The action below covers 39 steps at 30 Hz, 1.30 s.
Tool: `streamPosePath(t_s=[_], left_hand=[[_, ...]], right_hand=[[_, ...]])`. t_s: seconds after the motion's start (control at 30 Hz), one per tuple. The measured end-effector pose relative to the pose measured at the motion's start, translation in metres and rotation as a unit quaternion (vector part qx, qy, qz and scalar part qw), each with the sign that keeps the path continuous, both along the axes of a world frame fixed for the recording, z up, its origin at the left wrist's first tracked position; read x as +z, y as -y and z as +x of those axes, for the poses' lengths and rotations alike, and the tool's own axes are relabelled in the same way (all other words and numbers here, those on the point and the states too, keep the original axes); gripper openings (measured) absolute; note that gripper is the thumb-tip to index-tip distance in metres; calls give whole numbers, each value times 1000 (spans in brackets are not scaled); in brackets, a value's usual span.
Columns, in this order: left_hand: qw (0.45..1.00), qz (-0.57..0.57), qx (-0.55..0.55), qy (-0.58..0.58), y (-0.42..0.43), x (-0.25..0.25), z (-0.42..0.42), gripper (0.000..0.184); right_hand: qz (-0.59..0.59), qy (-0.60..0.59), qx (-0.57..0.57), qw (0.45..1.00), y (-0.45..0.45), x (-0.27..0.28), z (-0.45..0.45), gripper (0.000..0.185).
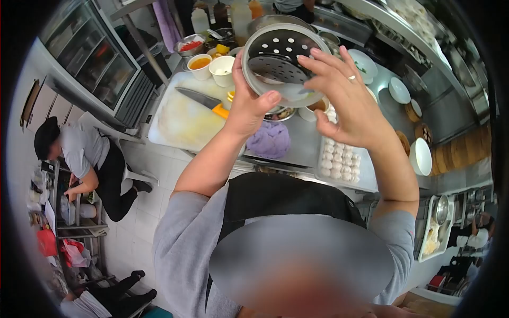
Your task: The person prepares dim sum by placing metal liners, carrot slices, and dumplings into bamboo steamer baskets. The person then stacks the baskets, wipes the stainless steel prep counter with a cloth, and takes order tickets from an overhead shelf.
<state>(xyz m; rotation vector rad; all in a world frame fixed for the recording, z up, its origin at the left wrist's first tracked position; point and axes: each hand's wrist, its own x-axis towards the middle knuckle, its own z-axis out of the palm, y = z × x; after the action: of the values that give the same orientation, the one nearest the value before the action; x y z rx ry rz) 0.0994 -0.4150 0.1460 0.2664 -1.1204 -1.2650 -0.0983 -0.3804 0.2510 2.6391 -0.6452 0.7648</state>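
My left hand (249, 103) is wrapped round the side of a translucent round plastic tub (289, 98), its thumb on the near rim. The tub is tilted, and a black disc with holes (278, 66) shows inside it. My right hand (347, 98) is at the tub's right side, fingers spread and fingertips over the opening; whether they touch the black disc I cannot tell. Below the tub a crumpled purple cloth (269, 141) lies on the steel counter. A knife with an orange handle (201, 100) rests on the white cutting board (183, 127).
White cups (221, 71) and a bowl of red pieces (190, 45) stand behind the board. A tray of white dumplings (339, 161) is at the right, with bowls (399, 90) beyond. One person (87, 153) sits at the left by shelves; other people show at the edges.
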Motion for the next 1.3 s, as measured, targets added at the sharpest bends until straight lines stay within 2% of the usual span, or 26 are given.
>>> streamPosePath(t_s=[0.07, 0.17, 0.2, 0.3, 0.33, 0.4, 0.47, 0.6, 0.7, 0.77, 0.87, 0.97, 1.0, 1.1, 1.13, 1.23, 1.27, 1.3], left_hand=[[998, -34, 49, 23, -5, 0, -18, 113], [992, -57, 107, 46, -14, -2, -40, 113], [991, -54, 111, 50, -15, -1, -43, 112], [987, -41, 144, 57, -9, 5, -39, 106], [987, -36, 149, 51, -8, 8, -35, 106], [985, -16, 163, 45, -12, 20, -30, 106], [979, -43, 196, 34, -12, 23, -27, 108], [956, -96, 273, 59, -19, 21, -27, 118], [926, -146, 334, 94, -13, 2, -19, 129], [912, -173, 358, 102, -10, -4, -15, 131], [921, -161, 344, 89, -11, -8, -14, 132], [927, -157, 328, 95, -13, -11, -13, 129], [928, -157, 322, 103, -16, -8, -14, 128], [966, -74, 239, 71, -33, 7, -25, 122], [957, -71, 263, 103, -31, 5, -22, 111], [988, 92, 113, 58, -27, 15, 7, 100], [988, 88, 117, 58, -26, 19, 12, 83], [989, 101, 87, 62, -24, 31, 21, 79]], right_hand=[[47, 51, -54, 996, -5, -10, -5, 54], [4, 116, -173, 978, -3, -23, 3, 54], [-12, 152, -190, 970, 2, -26, 9, 41], [1, 146, -143, 979, 17, -26, 11, 22], [36, 191, -106, 975, 20, -25, 14, 8], [14, 229, -60, 972, 24, -21, 15, 9], [-7, 233, -34, 972, 19, -17, 14, 12], [166, 160, -21, 973, 5, -15, 7, 22], [253, 179, 64, 949, 3, -15, 1, 24], [317, 180, 88, 927, 2, -12, -3, 32], [321, 197, 104, 921, 2, -11, -3, 43], [144, 115, 73, 980, 7, -16, 4, 43], [111, 117, 22, 987, 2, -20, 9, 35], [153, 97, -104, 978, 8, -26, 13, 25], [114, 91, -110, 983, 6, -25, 15, 17], [50, 175, -23, 983, 9, -25, 12, 16], [103, 243, 16, 964, 7, -24, 6, 16], [151, 311, 61, 936, 5, -22, -1, 16]])
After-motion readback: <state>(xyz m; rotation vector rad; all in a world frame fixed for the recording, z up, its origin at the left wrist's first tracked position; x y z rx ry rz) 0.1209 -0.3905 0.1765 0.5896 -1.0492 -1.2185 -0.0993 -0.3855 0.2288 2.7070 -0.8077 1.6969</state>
